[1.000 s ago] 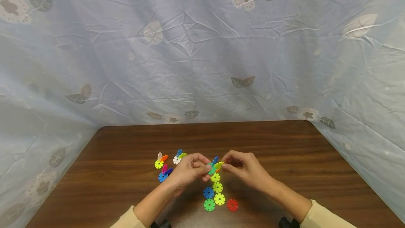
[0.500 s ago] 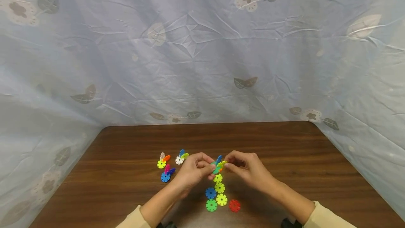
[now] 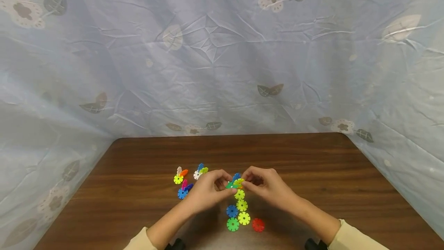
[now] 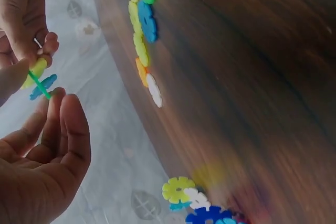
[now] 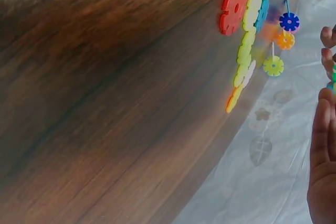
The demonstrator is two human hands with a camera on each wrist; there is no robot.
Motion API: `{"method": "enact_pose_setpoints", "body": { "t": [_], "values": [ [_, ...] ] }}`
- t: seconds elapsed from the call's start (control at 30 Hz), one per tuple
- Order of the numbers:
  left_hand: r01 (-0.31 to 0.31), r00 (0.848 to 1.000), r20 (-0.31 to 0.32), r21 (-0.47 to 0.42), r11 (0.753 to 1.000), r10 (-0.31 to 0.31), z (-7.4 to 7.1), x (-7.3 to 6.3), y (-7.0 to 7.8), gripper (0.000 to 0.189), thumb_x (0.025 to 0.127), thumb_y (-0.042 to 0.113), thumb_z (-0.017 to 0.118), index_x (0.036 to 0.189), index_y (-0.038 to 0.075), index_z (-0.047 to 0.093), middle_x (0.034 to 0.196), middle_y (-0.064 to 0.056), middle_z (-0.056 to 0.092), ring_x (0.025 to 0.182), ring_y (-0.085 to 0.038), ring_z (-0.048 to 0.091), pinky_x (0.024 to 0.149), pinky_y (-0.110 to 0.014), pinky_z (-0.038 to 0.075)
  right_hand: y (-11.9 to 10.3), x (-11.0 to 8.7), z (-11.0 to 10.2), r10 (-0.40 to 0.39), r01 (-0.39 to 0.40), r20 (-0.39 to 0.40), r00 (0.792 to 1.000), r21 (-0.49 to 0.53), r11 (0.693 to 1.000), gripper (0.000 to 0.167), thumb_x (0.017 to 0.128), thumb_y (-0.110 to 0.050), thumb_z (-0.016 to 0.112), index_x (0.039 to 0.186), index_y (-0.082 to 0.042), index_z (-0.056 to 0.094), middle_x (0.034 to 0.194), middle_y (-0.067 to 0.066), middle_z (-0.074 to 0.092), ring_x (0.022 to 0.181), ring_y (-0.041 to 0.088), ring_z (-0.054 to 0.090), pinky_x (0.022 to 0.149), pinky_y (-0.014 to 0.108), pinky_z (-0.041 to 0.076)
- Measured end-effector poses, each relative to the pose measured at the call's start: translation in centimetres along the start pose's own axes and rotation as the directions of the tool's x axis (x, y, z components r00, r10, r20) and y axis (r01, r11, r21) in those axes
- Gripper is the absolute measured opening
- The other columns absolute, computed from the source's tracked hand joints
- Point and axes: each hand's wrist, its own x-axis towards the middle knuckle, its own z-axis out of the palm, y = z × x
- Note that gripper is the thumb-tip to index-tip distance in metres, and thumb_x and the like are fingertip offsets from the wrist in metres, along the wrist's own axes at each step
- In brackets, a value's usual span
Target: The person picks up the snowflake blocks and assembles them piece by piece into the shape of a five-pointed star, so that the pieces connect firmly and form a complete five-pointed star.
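Between the two hands, above the table, is a cluster of notched plastic discs: a green disc (image 3: 231,185), a blue disc (image 4: 43,87) and a yellow disc (image 3: 238,182), slotted together at angles. My left hand (image 3: 209,190) pinches the green one at its edge between thumb and fingertips; the left wrist view has that disc edge-on. From the other side my right hand (image 3: 272,186) holds the yellow one by thumb and fingertip. The right wrist view catches only part of the hands, at its right edge.
Below the hands lie loose discs: several yellow (image 3: 242,205), one blue (image 3: 232,211), one green (image 3: 232,224), one red (image 3: 258,225). Orange (image 4: 142,72) and white discs (image 4: 154,90) lie at the row's far end. Three joined clusters (image 3: 182,193) sit left on the wooden table (image 3: 138,188).
The green disc has tilted from facing the camera to lying flatter. My left thumb has shifted lower along it, and the right hand keeps its hold on the yellow disc.
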Motion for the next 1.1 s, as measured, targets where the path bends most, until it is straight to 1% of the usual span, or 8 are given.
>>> {"method": "enact_pose_setpoints", "body": {
  "t": [0.13,0.27,0.47,0.6,0.7,0.77,1.0,1.1],
  "values": [
    [0.003,1.000,-0.030,0.124,0.992,0.000,-0.5,-0.4,-0.6,0.026,0.093,0.023,0.079,0.108,0.003,0.073,0.093,-0.003,0.072,0.082,-0.009,0.061,0.071,-0.021,0.053,-0.2,0.0,-0.1,0.064,-0.061,0.067,0.996,-0.054,0.997,0.010,0.100,-0.014,0.071,0.108,-0.008,0.069,0.094,0.003,0.076,0.085,0.004,0.069,0.073,0.023,0.060],
    [0.073,0.997,-0.059,0.286,0.955,-0.059,-1.2,-1.0,-1.6,0.024,0.091,0.021,0.082,0.105,0.004,0.073,0.088,-0.002,0.072,0.077,-0.010,0.060,0.065,-0.024,0.051,0.0,-0.6,-0.7,0.118,-0.099,0.208,0.971,-0.100,0.990,0.014,0.099,-0.017,0.073,0.107,-0.006,0.068,0.092,-0.003,0.072,0.082,-0.002,0.062,0.070,0.021,0.056],
    [0.198,0.980,-0.085,0.449,0.871,-0.178,-1.6,-1.9,-2.7,0.024,0.086,0.021,0.085,0.089,0.008,0.064,0.069,0.002,0.052,0.062,-0.012,0.046,0.051,-0.026,0.035,0.3,-1.4,-1.2,0.212,-0.171,0.428,0.879,-0.133,0.976,0.023,0.092,-0.021,0.081,0.100,-0.009,0.063,0.089,-0.004,0.061,0.076,0.000,0.051,0.065,0.018,0.047],
    [0.250,0.968,-0.114,0.502,0.828,-0.224,-1.6,-2.1,-3.4,0.028,0.085,0.022,0.086,0.084,0.010,0.061,0.068,0.002,0.050,0.061,-0.013,0.045,0.051,-0.029,0.036,0.0,-1.8,-1.2,0.291,-0.234,0.497,0.817,-0.176,0.956,0.030,0.087,-0.025,0.086,0.100,-0.013,0.061,0.091,-0.004,0.060,0.077,0.002,0.050,0.065,0.019,0.045],
    [0.278,0.960,-0.138,0.520,0.807,-0.242,-1.7,-1.9,-3.8,0.029,0.084,0.024,0.088,0.086,0.009,0.062,0.070,0.002,0.054,0.061,-0.013,0.048,0.050,-0.032,0.040,0.1,-2.2,-1.2,0.334,-0.268,0.520,0.786,-0.200,0.942,0.033,0.084,-0.026,0.089,0.099,-0.016,0.061,0.092,-0.005,0.060,0.078,0.002,0.051,0.066,0.019,0.046],
    [0.287,0.958,-0.151,0.538,0.793,-0.244,-1.7,-1.8,-4.0,0.030,0.084,0.025,0.088,0.087,0.009,0.063,0.071,0.001,0.056,0.062,-0.013,0.050,0.051,-0.034,0.043,0.7,-2.4,-1.1,0.328,-0.258,0.532,0.781,-0.205,0.944,0.034,0.084,-0.028,0.089,0.100,-0.018,0.060,0.092,-0.006,0.059,0.079,0.003,0.052,0.067,0.020,0.047],
    [0.296,0.955,-0.182,0.612,0.733,-0.234,-1.6,-1.5,-4.9,0.034,0.082,0.028,0.090,0.095,0.006,0.068,0.081,-0.003,0.064,0.071,-0.017,0.063,0.055,-0.042,0.054,6.4,-3.6,0.0,0.211,-0.103,0.547,0.810,-0.221,0.970,0.034,0.088,-0.043,0.084,0.103,-0.027,0.059,0.095,-0.013,0.057,0.083,-0.001,0.050,0.067,0.021,0.048],
    [0.296,0.955,-0.187,0.633,0.715,-0.230,-1.7,-1.4,-5.2,0.040,0.082,0.030,0.090,0.105,0.003,0.070,0.085,-0.005,0.067,0.074,-0.020,0.067,0.056,-0.043,0.056,9.4,-3.9,0.8,0.228,-0.112,0.536,0.812,-0.240,0.964,0.034,0.085,-0.048,0.085,0.100,-0.031,0.060,0.095,-0.014,0.058,0.084,0.000,0.052,0.068,0.021,0.048]
  ]
}}
